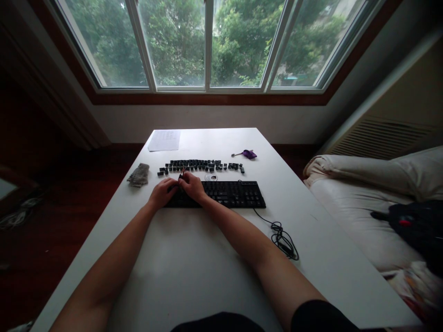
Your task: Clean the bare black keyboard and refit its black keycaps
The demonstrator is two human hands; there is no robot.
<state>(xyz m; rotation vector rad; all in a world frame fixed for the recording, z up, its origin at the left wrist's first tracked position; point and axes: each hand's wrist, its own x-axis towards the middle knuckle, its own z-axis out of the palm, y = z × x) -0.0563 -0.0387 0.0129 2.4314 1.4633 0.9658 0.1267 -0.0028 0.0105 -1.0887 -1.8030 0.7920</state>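
A black computer keyboard [238, 193] lies across the white table. My left hand [162, 192] is closed around its left end, fingers bent over the top edge. Close beside it, my right hand [192, 185] is pinched over the keyboard's left part. A small dark thing with a reddish-brown tip shows at its fingertips, too small to name. Loose black keycaps [197, 163] lie in uneven rows just beyond the keyboard. Between them and the keyboard sits a small clear round piece [211, 177] with a dark spot. My hands hide the keyboard's left keys.
A crumpled grey cloth [139, 175] lies left of the keycaps, and a sheet of paper [164, 140] at the far left corner. A purple item with a thin handle [249, 154] is at the back right. The coiled cable [284, 240] rests right of my forearm.
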